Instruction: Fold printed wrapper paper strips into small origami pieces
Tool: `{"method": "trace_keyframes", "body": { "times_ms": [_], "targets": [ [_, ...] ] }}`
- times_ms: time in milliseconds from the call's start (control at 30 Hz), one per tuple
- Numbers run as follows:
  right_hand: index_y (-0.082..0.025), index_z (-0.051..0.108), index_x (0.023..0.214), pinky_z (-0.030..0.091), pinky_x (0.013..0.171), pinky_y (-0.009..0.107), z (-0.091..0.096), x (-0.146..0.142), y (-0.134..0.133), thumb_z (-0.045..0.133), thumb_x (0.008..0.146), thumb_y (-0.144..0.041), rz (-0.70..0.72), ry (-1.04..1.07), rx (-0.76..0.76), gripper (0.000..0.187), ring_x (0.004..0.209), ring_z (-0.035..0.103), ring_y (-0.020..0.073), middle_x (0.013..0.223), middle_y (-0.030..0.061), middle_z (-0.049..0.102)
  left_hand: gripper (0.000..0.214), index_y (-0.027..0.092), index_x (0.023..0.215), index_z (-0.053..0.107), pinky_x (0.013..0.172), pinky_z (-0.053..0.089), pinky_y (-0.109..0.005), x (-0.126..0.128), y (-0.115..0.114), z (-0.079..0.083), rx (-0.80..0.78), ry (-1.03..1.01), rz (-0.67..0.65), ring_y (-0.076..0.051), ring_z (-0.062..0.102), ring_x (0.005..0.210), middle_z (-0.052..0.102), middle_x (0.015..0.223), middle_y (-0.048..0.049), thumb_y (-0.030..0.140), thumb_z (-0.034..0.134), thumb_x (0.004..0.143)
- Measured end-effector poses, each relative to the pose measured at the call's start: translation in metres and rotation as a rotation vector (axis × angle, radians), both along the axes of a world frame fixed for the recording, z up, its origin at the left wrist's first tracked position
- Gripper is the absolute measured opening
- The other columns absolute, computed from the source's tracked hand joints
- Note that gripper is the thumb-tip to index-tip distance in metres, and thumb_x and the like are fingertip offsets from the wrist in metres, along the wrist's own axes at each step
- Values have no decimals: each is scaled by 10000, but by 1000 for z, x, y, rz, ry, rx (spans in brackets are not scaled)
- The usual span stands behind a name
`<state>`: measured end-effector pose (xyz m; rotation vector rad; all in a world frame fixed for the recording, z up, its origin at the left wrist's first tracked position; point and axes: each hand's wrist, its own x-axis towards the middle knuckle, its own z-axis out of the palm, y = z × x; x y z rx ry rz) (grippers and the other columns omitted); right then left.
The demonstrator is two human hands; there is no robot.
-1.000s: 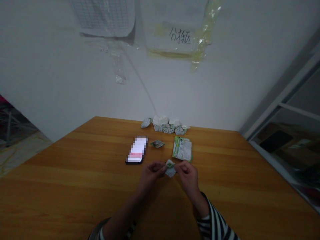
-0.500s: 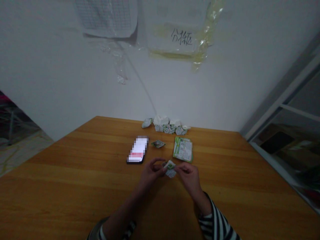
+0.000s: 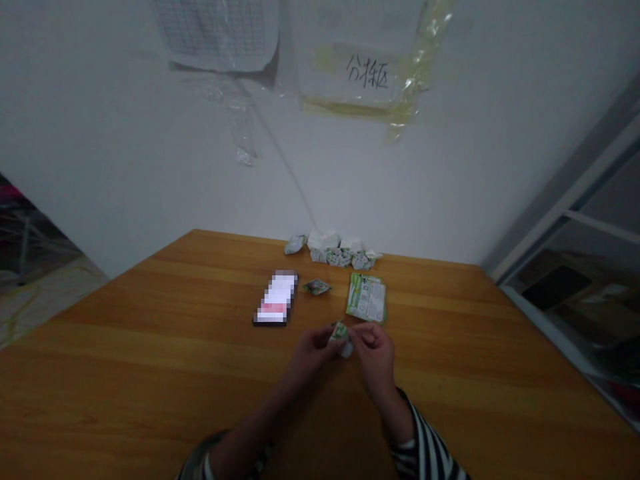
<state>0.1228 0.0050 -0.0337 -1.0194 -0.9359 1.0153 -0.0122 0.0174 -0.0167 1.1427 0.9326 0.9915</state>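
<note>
A small folded piece of green-and-white printed paper [image 3: 339,332] is held between both hands above the near middle of the table. My left hand [image 3: 311,351] is closed on its left side, thumb in front. The fingertips of my right hand [image 3: 373,348] pinch its right edge. Just beyond the hands, a small folded paper piece [image 3: 317,287] with pointed ends lies on the wood. To its right is a flat stack of green-and-white printed sheets [image 3: 367,297]. My fingers partly cover the held paper, so its exact folds are hidden.
A phone [image 3: 276,298] with a lit, blurred screen lies left of the small folded piece. Several folded or crumpled paper pieces [image 3: 339,256] line the back edge of the wooden table [image 3: 150,320], against the wall. A shelf frame [image 3: 565,213] stands at the right.
My left fingers have closed further over the paper, and my right hand has moved slightly left against it. The paper looks narrower and more covered. Things on the table stay put.
</note>
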Motion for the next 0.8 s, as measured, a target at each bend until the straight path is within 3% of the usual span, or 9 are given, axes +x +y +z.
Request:
{"method": "trace_keyframes", "body": {
  "times_ms": [100, 300, 433, 500, 667, 800],
  "targets": [
    [-171, 591, 722, 458, 495, 200, 1, -3, -1, 713, 720, -277, -14, -73, 11, 162, 530, 592, 121, 593, -17, 639, 328, 101, 790, 704, 541, 432, -227, 2, 1, -7, 4, 11, -3, -155, 580, 612, 672, 683, -48, 421, 672, 727],
    [-173, 628, 824, 509, 563, 233, 1, 1, -1, 693, 740, -301, 70, -11, -23, 167, 614, 654, 152, 720, 28, 714, 359, 126, 846, 710, 574, 461, -237, -1, 4, -12, 31, 50, -20, -161, 577, 653, 659, 731, -45, 463, 625, 755],
    [-164, 648, 859, 529, 630, 262, -3, 5, 0, 696, 737, -313, 62, 41, -20, 199, 698, 683, 179, 804, 57, 737, 345, 166, 1007, 686, 689, 507, -281, -2, 1, -9, 82, 58, -60, -209, 621, 823, 690, 939, -70, 411, 619, 774],
    [-156, 649, 888, 527, 611, 263, -6, 6, 2, 706, 727, -325, 21, 42, -40, 241, 664, 680, 178, 776, 58, 738, 438, 175, 1156, 617, 719, 519, -303, -3, -1, -8, 92, 46, -46, -219, 635, 847, 687, 1007, -82, 383, 625, 772],
    [-143, 632, 1008, 512, 545, 258, -12, 7, 7, 707, 729, -364, 75, 23, -71, 364, 567, 665, 171, 685, 44, 733, 641, 109, 1347, 429, 565, 526, -310, -3, -2, -4, 18, 90, 39, -185, 633, 567, 697, 783, -63, 397, 569, 792],
    [-142, 673, 869, 531, 560, 270, -7, 7, 5, 701, 731, -390, 85, -74, -70, 285, 596, 685, 186, 725, 67, 744, 622, 158, 1375, 398, 578, 490, -269, -8, 0, -1, 149, 202, 99, -170, 615, 570, 685, 683, -13, 354, 557, 806]
  ]
}}
